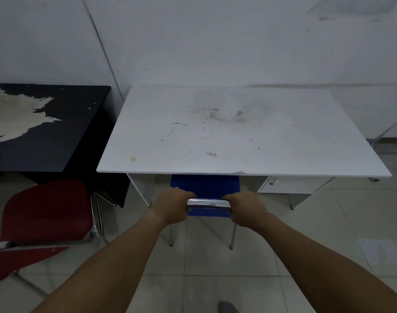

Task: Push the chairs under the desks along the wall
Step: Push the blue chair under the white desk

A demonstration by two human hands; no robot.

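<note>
With my left hand (173,205) and right hand (246,211) clamped on the blue chair (205,185)'s slick chrome top rail, half under the white bench (238,132), it seems light and stiff.

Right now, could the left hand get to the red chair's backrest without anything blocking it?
Probably yes. The left hand grips the blue chair, and the red chair stands apart to its left, with only bare floor between them. It would have to let go first.
</note>
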